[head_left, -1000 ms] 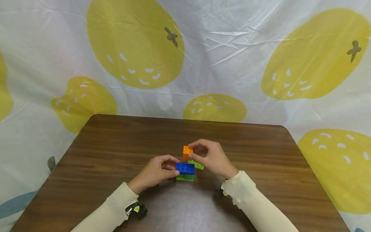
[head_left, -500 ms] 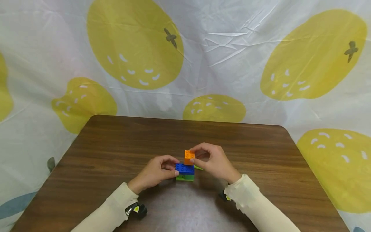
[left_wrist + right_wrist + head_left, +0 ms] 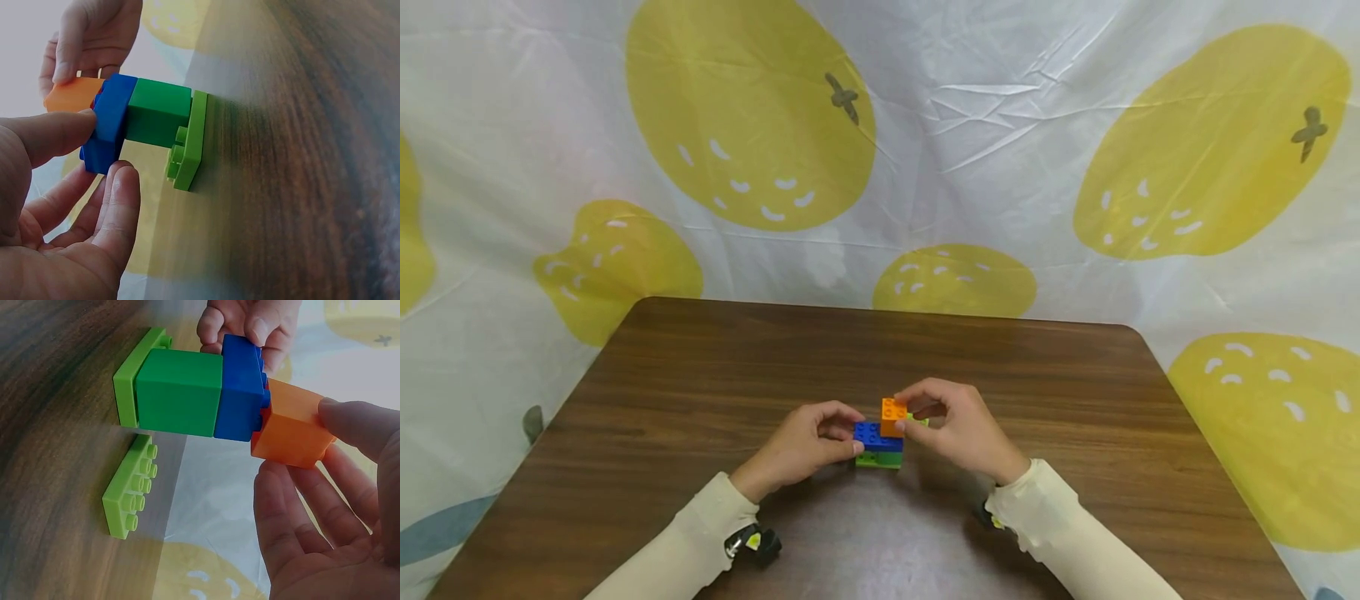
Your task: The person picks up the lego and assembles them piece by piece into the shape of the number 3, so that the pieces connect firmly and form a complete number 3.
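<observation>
My left hand (image 3: 801, 446) pinches the left end of a flat blue brick (image 3: 107, 134) between thumb and fingers. Beneath it, a green brick (image 3: 178, 394) stands on one end of a lime-green plate brick (image 3: 195, 140), which rests on the table. With thumb and fingers, my right hand (image 3: 958, 425) holds an orange brick (image 3: 292, 422) at the right end of the blue brick's top. In the right wrist view the orange brick sits slightly tilted against the blue studs, and a narrow gap shows, so it does not look fully seated.
A second lime-green plate brick (image 3: 131, 487) lies loose on the table just behind the stack, partly covered by the right hand in the head view. The brown wooden table (image 3: 760, 350) ends at a fruit-print cloth (image 3: 985, 167) hanging behind it.
The right hand has brought the orange brick down and slightly right, from above and behind the stack onto the blue brick's right end. The left hand has stayed in place.
</observation>
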`<state>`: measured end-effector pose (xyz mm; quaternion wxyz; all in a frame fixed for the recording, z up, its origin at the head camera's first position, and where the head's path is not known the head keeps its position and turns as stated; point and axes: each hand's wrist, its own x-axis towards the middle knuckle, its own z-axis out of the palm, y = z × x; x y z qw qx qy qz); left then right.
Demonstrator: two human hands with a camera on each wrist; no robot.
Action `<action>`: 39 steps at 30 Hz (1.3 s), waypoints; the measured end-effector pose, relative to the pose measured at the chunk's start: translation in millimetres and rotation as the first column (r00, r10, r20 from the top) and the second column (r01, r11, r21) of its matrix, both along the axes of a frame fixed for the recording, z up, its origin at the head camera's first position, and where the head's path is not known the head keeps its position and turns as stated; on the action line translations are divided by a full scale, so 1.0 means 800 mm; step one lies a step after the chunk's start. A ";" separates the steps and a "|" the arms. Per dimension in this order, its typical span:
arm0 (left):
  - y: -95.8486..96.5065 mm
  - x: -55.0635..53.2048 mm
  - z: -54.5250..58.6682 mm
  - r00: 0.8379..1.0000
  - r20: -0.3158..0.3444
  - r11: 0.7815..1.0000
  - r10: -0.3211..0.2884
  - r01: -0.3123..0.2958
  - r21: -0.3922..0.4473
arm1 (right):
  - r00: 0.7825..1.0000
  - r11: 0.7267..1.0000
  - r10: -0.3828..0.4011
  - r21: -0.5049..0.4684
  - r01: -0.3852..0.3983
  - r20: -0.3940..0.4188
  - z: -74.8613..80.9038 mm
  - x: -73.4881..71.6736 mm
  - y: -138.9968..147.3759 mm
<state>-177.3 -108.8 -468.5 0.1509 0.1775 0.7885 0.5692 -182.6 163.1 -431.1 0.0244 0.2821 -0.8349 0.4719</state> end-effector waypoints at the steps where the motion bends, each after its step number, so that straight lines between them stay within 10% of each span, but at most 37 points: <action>1: 0.000 0.000 0.000 1.000 0.000 1.000 0.000 0.000 -0.001 | 1.000 1.000 0.001 -0.001 -0.001 -0.001 0.000 0.000 0.000; 39: -0.002 0.001 -0.002 1.000 0.025 1.000 -0.011 0.011 0.013 | 0.995 0.996 0.076 0.043 -0.074 -0.068 0.003 0.007 -0.003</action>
